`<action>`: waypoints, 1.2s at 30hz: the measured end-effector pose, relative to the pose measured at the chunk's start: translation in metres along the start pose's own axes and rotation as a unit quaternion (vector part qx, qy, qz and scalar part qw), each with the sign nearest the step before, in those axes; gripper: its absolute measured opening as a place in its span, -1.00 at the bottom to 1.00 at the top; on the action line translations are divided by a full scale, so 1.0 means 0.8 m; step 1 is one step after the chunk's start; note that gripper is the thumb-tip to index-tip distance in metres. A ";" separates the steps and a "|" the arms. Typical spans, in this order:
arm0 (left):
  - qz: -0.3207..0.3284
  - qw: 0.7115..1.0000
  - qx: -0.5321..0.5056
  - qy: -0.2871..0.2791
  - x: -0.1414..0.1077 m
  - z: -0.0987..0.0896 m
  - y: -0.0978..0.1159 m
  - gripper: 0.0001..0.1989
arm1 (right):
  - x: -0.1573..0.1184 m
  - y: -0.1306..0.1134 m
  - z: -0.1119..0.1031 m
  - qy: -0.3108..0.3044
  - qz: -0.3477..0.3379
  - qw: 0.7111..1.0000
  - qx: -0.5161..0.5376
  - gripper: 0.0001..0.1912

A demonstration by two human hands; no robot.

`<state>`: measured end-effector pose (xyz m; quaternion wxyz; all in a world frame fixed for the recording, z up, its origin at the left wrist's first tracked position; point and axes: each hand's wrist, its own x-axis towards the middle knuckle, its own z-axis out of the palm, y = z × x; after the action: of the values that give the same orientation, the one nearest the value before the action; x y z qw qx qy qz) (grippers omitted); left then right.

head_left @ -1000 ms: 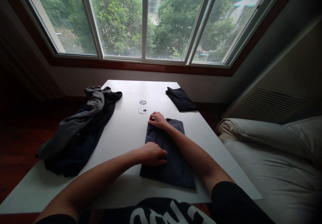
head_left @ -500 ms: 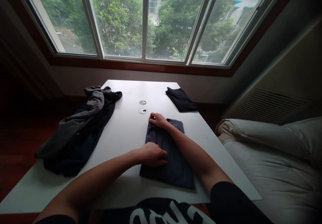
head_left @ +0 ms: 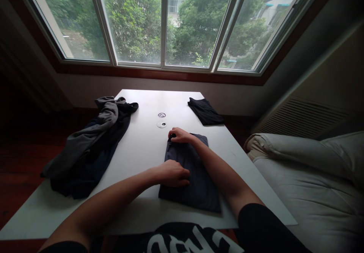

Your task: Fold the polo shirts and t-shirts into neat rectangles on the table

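A folded dark blue-grey garment (head_left: 196,194) lies flat on the white table (head_left: 136,154) in front of me. My right hand (head_left: 179,135) reaches across to its far left corner, thumb and fingers pinched on the dark cloth there. Nearer to me, my left hand (head_left: 173,173) rests on the garment's left part with its fingers curled together and pointing right. The undersides of those fingers are hidden, but they press against the cloth.
A heap of grey, black and navy clothes (head_left: 85,143) hangs over the table's left edge. At the far right edge lies a folded black garment (head_left: 206,112). Two round fittings (head_left: 161,124) sit in the tabletop. A pale padded seat (head_left: 307,177) stands at the right, and a window (head_left: 182,25) is beyond.
My right hand's fingers have bent slightly at the garment's far corner, where more dark cloth shows between thumb and fingers. The left hand is practically still.
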<state>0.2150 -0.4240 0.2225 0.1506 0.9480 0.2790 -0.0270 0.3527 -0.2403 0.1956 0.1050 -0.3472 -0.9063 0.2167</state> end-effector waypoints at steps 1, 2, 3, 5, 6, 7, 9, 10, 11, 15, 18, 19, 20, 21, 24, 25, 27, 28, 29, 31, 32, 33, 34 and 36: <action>0.000 1.000 0.000 -0.001 0.000 0.000 0.000 -0.74 | 0.000 0.000 -0.003 0.003 0.001 1.000 -0.001 -0.77; 0.001 1.000 0.001 -0.001 0.000 -0.001 0.000 -0.74 | 0.000 0.000 -0.005 0.006 0.003 1.000 -0.001 -0.78; 0.002 1.000 0.001 0.000 0.000 -0.001 0.000 -0.74 | 0.000 0.000 -0.008 0.006 0.006 1.000 0.001 -0.79; 0.004 1.000 0.003 0.003 -0.001 0.000 0.000 -0.74 | -0.001 0.001 -0.012 -0.004 0.014 1.000 0.014 -0.80; 0.005 1.000 0.004 0.005 -0.001 0.000 0.000 -0.74 | -0.001 0.002 -0.013 -0.007 0.018 0.999 0.026 -0.81; 0.005 1.000 0.004 0.005 -0.001 0.000 0.000 -0.74 | -0.001 0.003 -0.014 -0.005 0.021 0.999 0.040 -0.81; 0.004 1.000 0.004 0.005 -0.001 -0.001 0.000 -0.74 | -0.001 0.005 -0.014 0.013 0.021 0.997 0.070 -0.84; 0.003 1.000 0.004 0.004 -0.001 -0.001 0.000 -0.74 | -0.001 0.006 -0.013 0.030 0.021 0.996 0.081 -0.85; 0.002 1.000 0.003 0.004 -0.001 -0.002 0.001 -0.74 | 0.000 0.007 -0.013 0.051 0.023 0.995 0.084 -0.87; -0.001 1.000 0.002 0.001 -0.001 -0.002 0.001 -0.74 | 0.000 0.012 -0.019 0.143 0.054 0.988 0.033 -0.89; -0.001 1.000 0.002 0.005 -0.001 -0.001 0.001 -0.74 | -0.006 0.020 -0.031 0.120 0.079 0.989 0.025 -0.85; 0.000 1.000 0.002 0.007 -0.001 0.000 0.000 -0.74 | -0.010 0.022 -0.036 0.090 0.083 0.992 0.029 -0.84; 0.000 1.000 0.002 0.010 -0.001 0.000 0.000 -0.74 | -0.013 0.025 -0.041 0.054 0.086 0.994 0.032 -0.84; 0.000 1.000 0.003 0.013 -0.001 0.001 0.000 -0.74 | -0.016 0.027 -0.046 0.019 0.088 0.995 0.033 -0.84; 0.003 1.000 0.005 0.016 -0.001 0.002 0.000 -0.74 | -0.026 0.030 -0.063 -0.010 0.085 0.996 0.021 -0.85; 0.005 1.000 0.006 0.016 -0.001 0.002 0.000 -0.74 | -0.028 0.030 -0.068 0.004 0.083 0.996 0.015 -0.84; 0.007 1.000 0.006 0.015 -0.001 0.001 -0.001 -0.74 | -0.033 0.027 -0.079 0.016 0.085 0.996 0.004 -0.82; 0.008 1.000 0.005 0.015 -0.001 0.001 -0.001 -0.74 | -0.035 0.025 -0.083 0.000 0.090 0.996 0.002 -0.79; 0.008 1.000 0.004 0.014 -0.001 0.000 -0.001 -0.74 | -0.037 0.022 -0.086 -0.028 0.098 0.995 0.002 -0.75; 0.009 1.000 0.001 0.013 -0.002 0.000 -0.001 -0.73 | -0.041 0.013 -0.087 -0.093 0.116 0.989 0.008 -0.69; 0.009 1.000 0.000 0.012 -0.002 0.000 -0.001 -0.73 | -0.042 0.008 -0.086 -0.116 0.125 0.985 0.014 -0.69; 0.008 1.000 -0.001 0.012 -0.002 0.000 -0.001 -0.72 | -0.042 0.003 -0.083 -0.131 0.135 0.982 0.021 -0.71; 0.005 1.000 -0.002 0.011 -0.002 0.000 -0.001 -0.72 | -0.042 -0.001 -0.080 -0.140 0.146 0.979 0.029 -0.73; 0.003 1.000 -0.003 0.010 -0.001 0.000 -0.001 -0.72 | -0.040 -0.008 -0.073 -0.152 0.161 0.974 0.039 -0.75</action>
<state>0.2137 -0.4240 0.2227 0.1505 0.9486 0.2778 -0.0165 0.3928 -0.2472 0.2489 -0.0566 -0.4472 -0.8346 0.3166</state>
